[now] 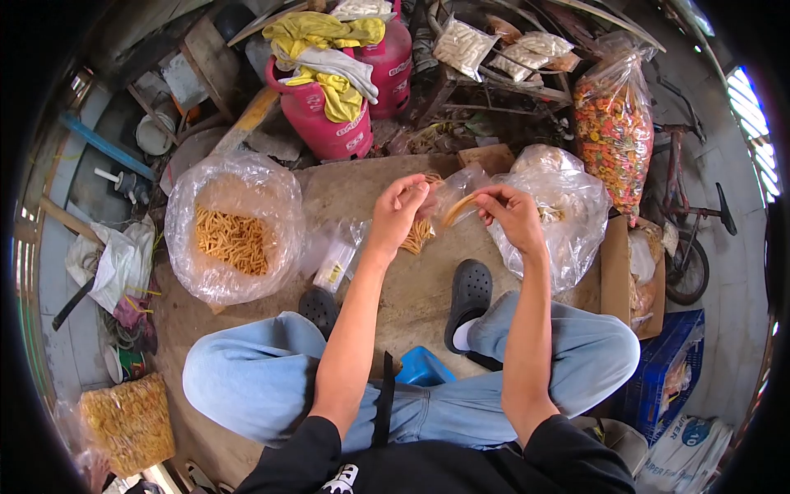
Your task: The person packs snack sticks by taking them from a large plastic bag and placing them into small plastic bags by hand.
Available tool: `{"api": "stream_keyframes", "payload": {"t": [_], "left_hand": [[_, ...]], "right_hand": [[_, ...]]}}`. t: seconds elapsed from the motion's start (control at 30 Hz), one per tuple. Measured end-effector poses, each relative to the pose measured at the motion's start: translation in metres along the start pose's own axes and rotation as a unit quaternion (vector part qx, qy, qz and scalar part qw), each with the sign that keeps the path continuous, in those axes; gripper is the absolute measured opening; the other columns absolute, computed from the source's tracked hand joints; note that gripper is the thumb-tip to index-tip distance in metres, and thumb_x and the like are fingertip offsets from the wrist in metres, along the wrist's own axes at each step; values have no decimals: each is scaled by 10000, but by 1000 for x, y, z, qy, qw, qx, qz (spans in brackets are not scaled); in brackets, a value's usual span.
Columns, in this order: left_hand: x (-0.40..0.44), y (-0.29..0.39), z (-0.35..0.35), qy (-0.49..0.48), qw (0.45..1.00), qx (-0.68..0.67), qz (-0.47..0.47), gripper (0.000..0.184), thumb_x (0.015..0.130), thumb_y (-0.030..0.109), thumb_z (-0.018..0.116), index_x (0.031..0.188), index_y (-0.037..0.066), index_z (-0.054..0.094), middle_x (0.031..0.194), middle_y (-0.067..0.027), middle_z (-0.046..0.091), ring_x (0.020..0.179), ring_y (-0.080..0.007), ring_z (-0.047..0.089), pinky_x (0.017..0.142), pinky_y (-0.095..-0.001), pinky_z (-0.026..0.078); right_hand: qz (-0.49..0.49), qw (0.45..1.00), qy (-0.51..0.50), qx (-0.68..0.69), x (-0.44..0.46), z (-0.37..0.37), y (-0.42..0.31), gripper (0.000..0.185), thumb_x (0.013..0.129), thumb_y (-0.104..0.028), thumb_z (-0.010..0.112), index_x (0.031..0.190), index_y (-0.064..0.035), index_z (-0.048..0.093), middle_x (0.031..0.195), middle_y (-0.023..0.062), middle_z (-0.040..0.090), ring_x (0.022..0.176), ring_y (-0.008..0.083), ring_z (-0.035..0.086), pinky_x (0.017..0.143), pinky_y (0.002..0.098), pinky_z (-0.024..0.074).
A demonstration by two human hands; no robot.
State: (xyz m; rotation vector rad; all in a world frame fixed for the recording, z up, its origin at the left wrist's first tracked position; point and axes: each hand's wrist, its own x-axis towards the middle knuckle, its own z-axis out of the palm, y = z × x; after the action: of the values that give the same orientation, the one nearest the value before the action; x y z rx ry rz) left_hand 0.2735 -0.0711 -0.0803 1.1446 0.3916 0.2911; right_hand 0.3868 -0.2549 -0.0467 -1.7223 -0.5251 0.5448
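My left hand is raised over the floor with its fingers closed. Thin brownish strands show by its fingertips, too blurred to name. Facing it, my right hand pinches a tan, narrow strip that slants down toward the left. A clear plastic bag shows between the two hands; which hand touches it, I cannot tell. Below the left fingers lies a small clear bag of snack sticks. Near my left forearm rests a pack of clear plastic bags.
A large open plastic bag of snack sticks stands at left, another large clear bag at right. Pink gas cylinders, a tall bag of colourful snacks, a cardboard box and a blue crate surround the mat.
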Motion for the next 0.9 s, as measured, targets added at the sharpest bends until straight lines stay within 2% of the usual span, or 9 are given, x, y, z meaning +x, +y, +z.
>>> {"api": "stream_keyframes", "payload": {"t": [0.03,0.1,0.2,0.37,0.5,0.57,0.67,0.77,0.9], "left_hand": [[0,-1,0,-1,1000,0,1,332,935,195,572,1209,11,531,1122,-115,643,936,-162,650,778,-268,524],[-2,-4,-1,-48,977,-175,-113,356,927,234,587,1204,16,538,1124,-119,641,954,-179,652,793,-293,539],[-4,-12,5,-73,969,-214,-94,322,930,216,579,1177,11,553,1119,-121,643,981,-187,647,796,-316,553],[-5,-8,8,-43,983,-169,-65,296,935,213,570,1156,16,566,1118,-118,645,1009,-182,636,789,-313,559],[-9,-2,15,-29,988,-146,-36,297,948,239,548,1156,28,568,1115,-114,645,1018,-174,630,782,-319,566],[-12,-1,18,-27,987,-153,-32,295,952,244,540,1154,30,566,1116,-114,644,1020,-174,628,765,-316,572],[-12,-4,19,-26,985,-164,-37,288,959,246,527,1147,31,563,1119,-116,640,1022,-176,627,730,-305,583],[-11,-5,21,-31,985,-168,-40,277,963,241,518,1139,31,559,1121,-120,636,1022,-175,626,702,-287,588],[-11,-8,21,-68,987,-147,-27,246,960,193,523,1144,32,545,1124,-123,634,1019,-166,625,711,-280,586]], "right_hand": [[-4,1000,4,19,0,-1,-1,162,872,-110,654,968,20,664,769,34,651,665,77,575,574,217,459],[-10,999,8,37,-1,-1,-3,166,878,-106,645,976,27,662,780,39,654,671,81,580,573,218,462],[-4,1000,7,17,-2,-2,-4,169,894,-95,619,994,40,641,809,57,661,685,86,589,574,222,467],[9,998,-20,56,-4,-4,-8,200,920,-96,576,1067,38,585,890,102,682,686,101,599,569,225,473],[6,999,-18,41,-6,-6,-8,203,921,-93,568,1082,30,587,921,104,684,708,102,599,582,220,474],[-24,996,-35,80,-9,-10,-8,194,926,-80,544,1086,18,594,939,99,682,742,103,599,609,224,475],[-9,991,-57,120,-14,-19,-6,198,932,-79,521,1095,2,599,949,93,679,767,105,597,627,229,472],[11,983,-61,170,-15,-26,-5,199,937,-87,511,1096,-9,603,895,85,679,739,108,597,624,229,465],[37,986,-56,155,-16,-30,-7,193,928,-99,534,1081,-7,608,822,73,670,693,107,594,604,228,458]]}}
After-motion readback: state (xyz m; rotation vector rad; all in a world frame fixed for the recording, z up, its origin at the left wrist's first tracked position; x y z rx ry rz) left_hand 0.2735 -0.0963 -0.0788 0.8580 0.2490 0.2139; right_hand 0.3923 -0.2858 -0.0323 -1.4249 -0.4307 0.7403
